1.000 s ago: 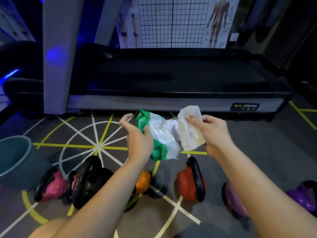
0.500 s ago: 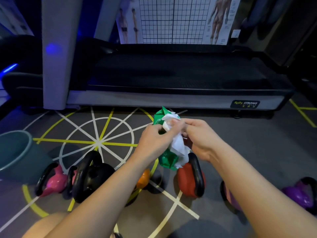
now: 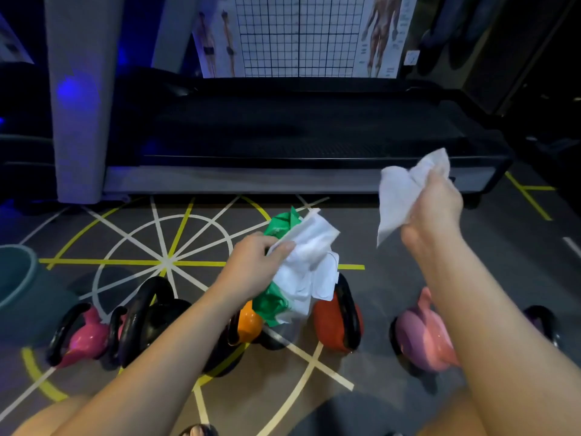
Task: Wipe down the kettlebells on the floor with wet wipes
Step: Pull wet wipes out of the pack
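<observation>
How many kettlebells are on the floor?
7, left to right: magenta, second pink half hidden, black, orange, red, light pink, purple partly hidden.

No writing here can be read. The wall poster point(image 3: 382, 36) with the muscle figure has small lines of print beside the body, too small and blurred to make out, and the grid chart point(image 3: 298, 33) next to it shows only ruled squares. The green wipes pack point(image 3: 279, 225) held in the left hand point(image 3: 251, 269) bears a faint pale mark, too blurred to read.
</observation>
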Action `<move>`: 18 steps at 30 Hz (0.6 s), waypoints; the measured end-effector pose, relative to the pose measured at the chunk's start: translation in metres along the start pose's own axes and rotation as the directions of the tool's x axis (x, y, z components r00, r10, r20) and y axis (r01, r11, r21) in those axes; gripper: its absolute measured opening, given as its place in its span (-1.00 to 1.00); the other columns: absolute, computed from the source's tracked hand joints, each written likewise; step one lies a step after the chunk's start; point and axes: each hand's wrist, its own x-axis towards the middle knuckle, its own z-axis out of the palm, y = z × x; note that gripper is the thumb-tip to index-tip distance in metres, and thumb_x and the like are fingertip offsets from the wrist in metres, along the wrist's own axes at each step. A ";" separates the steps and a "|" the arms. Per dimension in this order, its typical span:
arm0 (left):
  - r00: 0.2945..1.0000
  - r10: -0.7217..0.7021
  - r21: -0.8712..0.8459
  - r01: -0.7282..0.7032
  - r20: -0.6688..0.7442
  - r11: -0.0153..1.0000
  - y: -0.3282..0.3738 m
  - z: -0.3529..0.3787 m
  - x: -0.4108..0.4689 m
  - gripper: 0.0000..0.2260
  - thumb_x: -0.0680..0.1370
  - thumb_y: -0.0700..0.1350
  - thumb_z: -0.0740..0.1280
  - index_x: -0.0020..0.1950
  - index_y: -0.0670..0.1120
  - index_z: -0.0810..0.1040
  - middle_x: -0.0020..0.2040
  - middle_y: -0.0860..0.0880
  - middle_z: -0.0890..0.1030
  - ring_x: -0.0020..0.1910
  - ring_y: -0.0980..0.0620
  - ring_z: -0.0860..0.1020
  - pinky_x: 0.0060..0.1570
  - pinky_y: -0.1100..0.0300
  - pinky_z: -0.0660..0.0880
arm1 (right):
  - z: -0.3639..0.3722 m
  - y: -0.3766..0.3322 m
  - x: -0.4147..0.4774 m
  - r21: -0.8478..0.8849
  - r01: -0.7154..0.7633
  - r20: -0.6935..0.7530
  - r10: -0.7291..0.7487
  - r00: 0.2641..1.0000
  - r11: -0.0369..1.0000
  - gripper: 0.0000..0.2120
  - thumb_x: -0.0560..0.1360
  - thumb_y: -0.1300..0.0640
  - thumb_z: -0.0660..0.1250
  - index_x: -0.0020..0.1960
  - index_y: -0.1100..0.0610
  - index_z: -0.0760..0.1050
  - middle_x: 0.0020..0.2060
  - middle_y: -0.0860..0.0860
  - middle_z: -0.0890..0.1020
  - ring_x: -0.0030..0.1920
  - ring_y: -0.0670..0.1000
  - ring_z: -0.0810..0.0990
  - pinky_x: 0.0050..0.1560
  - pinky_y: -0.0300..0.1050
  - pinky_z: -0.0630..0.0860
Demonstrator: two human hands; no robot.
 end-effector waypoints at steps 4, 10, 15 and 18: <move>0.990 -0.140 -0.425 0.118 -0.021 0.898 0.008 -0.015 -0.006 -0.70 0.61 0.06 0.39 -0.07 -0.18 0.71 -0.20 -0.23 0.69 -0.26 -0.20 0.63 -0.19 0.02 0.52 | -0.009 -0.001 -0.003 0.011 -0.030 0.045 0.030 0.999 0.999 -0.81 0.64 -0.02 0.28 -0.11 0.02 0.52 -0.23 -0.11 0.63 -0.33 -0.15 0.62 -0.28 -0.27 0.52; 0.952 -0.298 -0.828 0.223 0.071 0.515 0.018 -0.025 -0.001 -0.79 0.60 -0.10 0.41 0.13 -0.22 0.66 0.03 -0.20 0.73 -0.07 -0.12 0.72 -0.11 0.05 0.68 | -0.006 0.010 -0.026 -0.691 -0.088 0.407 0.487 0.773 0.717 -0.59 0.53 -0.42 0.23 0.08 -0.14 0.61 -0.06 -0.19 0.65 -0.05 -0.17 0.59 0.28 -0.07 0.37; 0.966 -0.258 -0.799 0.171 0.020 0.576 0.023 -0.018 0.002 -0.82 0.52 -0.14 0.51 0.02 -0.10 0.54 0.08 -0.23 0.71 0.02 -0.23 0.69 0.09 -0.24 0.58 | 0.000 0.042 -0.032 -0.737 0.043 0.491 0.490 0.720 0.675 -0.49 0.37 -0.32 0.52 0.08 0.07 0.72 0.06 0.05 0.74 0.11 0.16 0.68 -0.03 -0.13 0.50; 0.962 -0.270 -0.729 0.150 -0.050 0.668 0.021 -0.010 0.006 -0.69 0.46 -0.12 0.58 -0.02 -0.03 0.45 0.11 -0.21 0.69 0.02 -0.32 0.68 0.02 -0.36 0.57 | 0.002 0.057 -0.029 -0.694 0.034 0.487 0.434 0.758 0.719 -0.59 0.40 -0.18 0.56 0.07 0.10 0.70 -0.01 0.08 0.76 -0.05 0.09 0.72 -0.08 -0.06 0.53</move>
